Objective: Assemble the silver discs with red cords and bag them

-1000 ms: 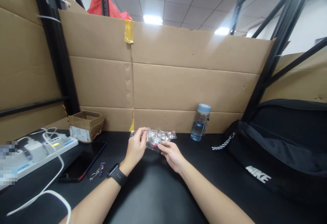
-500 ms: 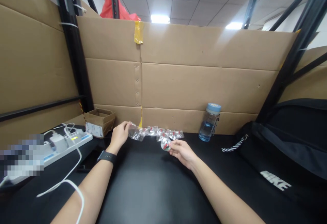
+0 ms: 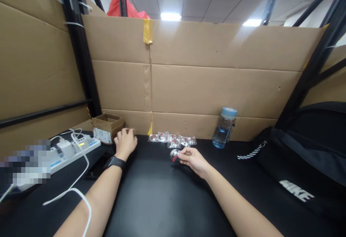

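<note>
One small packet (image 3: 175,155), contents blurred, seemingly pinched by right hand (image 3: 192,159).

Bright ceiling panels (image 3: 171,16), glare, wide-angle edge distortion

Clear packet (image 3: 175,155), silver disc and red bit inside, was pinched in right hand (image 3: 190,158). Similar packets (image 3: 173,139) lay in row by desk (image 3: 162,197) back edge.
</note>
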The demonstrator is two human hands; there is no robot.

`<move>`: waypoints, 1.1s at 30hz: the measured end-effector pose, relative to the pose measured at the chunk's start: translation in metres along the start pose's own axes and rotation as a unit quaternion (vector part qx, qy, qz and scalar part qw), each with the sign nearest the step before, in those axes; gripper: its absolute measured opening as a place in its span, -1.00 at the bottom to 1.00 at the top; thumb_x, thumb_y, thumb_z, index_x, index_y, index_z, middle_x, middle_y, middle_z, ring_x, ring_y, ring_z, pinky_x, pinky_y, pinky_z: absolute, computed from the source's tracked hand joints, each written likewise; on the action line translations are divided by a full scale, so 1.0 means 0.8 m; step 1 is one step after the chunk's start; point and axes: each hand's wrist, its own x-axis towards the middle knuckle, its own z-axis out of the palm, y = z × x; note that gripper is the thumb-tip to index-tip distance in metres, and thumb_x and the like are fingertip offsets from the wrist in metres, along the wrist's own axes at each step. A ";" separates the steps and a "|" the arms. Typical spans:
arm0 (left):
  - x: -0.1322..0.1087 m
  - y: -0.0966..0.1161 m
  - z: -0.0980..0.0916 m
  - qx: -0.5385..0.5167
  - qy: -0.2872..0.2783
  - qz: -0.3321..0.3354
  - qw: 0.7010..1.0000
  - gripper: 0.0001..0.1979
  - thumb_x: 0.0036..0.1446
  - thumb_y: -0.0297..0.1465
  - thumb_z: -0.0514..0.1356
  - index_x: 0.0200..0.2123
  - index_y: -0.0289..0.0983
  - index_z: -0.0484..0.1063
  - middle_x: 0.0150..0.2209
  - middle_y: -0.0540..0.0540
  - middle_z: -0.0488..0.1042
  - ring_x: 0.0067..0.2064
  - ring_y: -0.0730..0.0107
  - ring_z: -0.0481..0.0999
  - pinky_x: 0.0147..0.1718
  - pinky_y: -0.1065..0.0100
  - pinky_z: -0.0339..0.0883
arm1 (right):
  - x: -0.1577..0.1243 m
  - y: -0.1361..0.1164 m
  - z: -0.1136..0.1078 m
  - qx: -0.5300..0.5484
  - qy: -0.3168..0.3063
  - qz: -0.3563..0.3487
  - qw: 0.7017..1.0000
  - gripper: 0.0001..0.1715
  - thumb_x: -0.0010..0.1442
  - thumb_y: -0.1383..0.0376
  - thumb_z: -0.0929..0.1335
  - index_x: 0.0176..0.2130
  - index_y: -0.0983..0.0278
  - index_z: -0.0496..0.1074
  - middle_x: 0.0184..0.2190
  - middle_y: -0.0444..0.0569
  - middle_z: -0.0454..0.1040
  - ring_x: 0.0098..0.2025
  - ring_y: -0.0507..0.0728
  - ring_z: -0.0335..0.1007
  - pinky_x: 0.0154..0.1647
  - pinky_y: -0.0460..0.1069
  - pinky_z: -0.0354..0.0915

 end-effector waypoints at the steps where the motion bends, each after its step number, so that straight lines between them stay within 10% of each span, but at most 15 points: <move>1: 0.000 0.012 -0.003 -0.074 -0.039 0.035 0.996 -0.65 0.22 -0.32 0.10 0.02 -0.24 0.50 0.08 -0.31 0.44 0.10 -0.08 0.38 0.05 -0.02 0.26 | 0.001 0.001 0.001 0.001 -0.002 -0.003 1.000 -0.58 -0.12 0.15 0.63 -0.42 0.28 0.44 -0.29 -0.01 0.62 -0.23 0.14 0.57 -0.13 0.03 0.38; 5: -0.026 0.077 -0.014 -0.386 -0.316 0.196 0.844 -0.66 0.24 -0.17 0.16 -0.04 -0.23 0.52 -0.11 -0.18 0.59 -0.11 0.20 0.57 -0.04 0.23 0.40 | 0.006 0.007 0.002 0.012 -0.002 -0.036 0.999 -0.54 -0.12 0.14 0.62 -0.42 0.28 0.39 -0.31 0.01 0.63 -0.23 0.20 0.60 -0.07 0.12 0.41; 8: -0.060 0.117 -0.015 -0.443 -0.385 0.246 0.771 -0.63 0.17 -0.23 0.26 0.02 -0.22 0.49 -0.15 -0.16 0.61 -0.14 0.25 0.60 -0.13 0.32 0.43 | 0.009 0.009 0.000 -0.031 0.018 -0.069 0.997 -0.52 -0.18 0.15 0.64 -0.42 0.28 0.41 -0.37 0.00 0.63 -0.28 0.18 0.59 -0.09 0.12 0.41; 22: -0.083 0.129 0.014 -0.385 -0.335 0.234 0.828 -0.71 0.20 -0.32 0.20 -0.01 -0.23 0.43 -0.32 -0.04 0.58 -0.30 0.36 0.56 -0.30 0.43 0.33 | 0.023 0.008 -0.021 -0.152 0.123 -0.119 0.973 -0.73 -0.09 0.21 0.53 -0.44 0.30 0.46 -0.46 -0.05 0.56 -0.40 0.13 0.51 -0.32 0.00 0.39; 33: -0.081 0.127 0.004 -0.328 -0.362 0.298 0.820 -0.77 0.08 -0.31 0.30 -0.18 -0.23 0.59 -0.25 -0.04 0.57 -0.24 0.36 0.51 -0.22 0.42 0.30 | 0.002 -0.001 -0.006 -0.368 -0.048 -0.231 0.899 -0.93 -0.03 0.42 0.49 -0.44 0.25 0.59 -0.30 -0.05 0.63 -0.30 0.10 0.54 -0.26 -0.06 0.36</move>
